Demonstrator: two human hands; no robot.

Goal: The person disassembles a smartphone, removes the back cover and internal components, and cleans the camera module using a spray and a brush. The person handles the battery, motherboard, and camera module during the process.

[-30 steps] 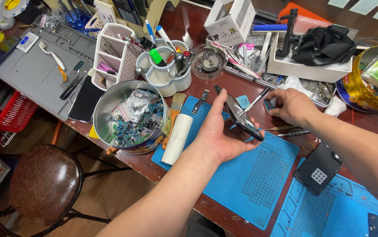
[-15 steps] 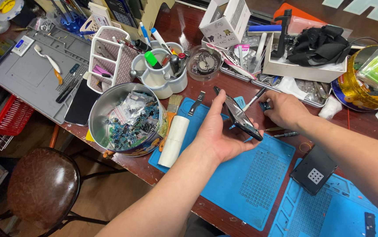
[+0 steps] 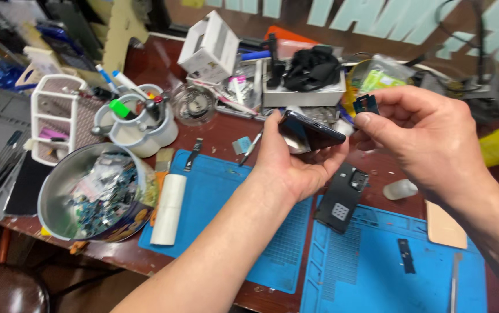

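My left hand (image 3: pixel 287 162) is raised over the blue work mat (image 3: pixel 215 203) and grips a dark smartphone (image 3: pixel 309 133), tilted with one end pointing right. My right hand (image 3: pixel 423 136) is lifted beside it and pinches a small dark blue part (image 3: pixel 366 104) between thumb and forefinger, just right of the phone's end. Below the hands a black phone back cover (image 3: pixel 342 198) lies across the gap between two blue mats.
A metal bowl (image 3: pixel 64 194) of scrap parts and a white roll (image 3: pixel 168 208) sit at left. White cups (image 3: pixel 145 130) with pens, a white rack (image 3: pixel 52 119), a box holding black cloth (image 3: pixel 310 72), a tan card (image 3: pixel 443 226) and a small bottle (image 3: pixel 400 189) surround the mats.
Both hands lifted off the mat toward the camera. The left hand raised the phone; the right hand came up holding the small part. The view moved closer and to the right.
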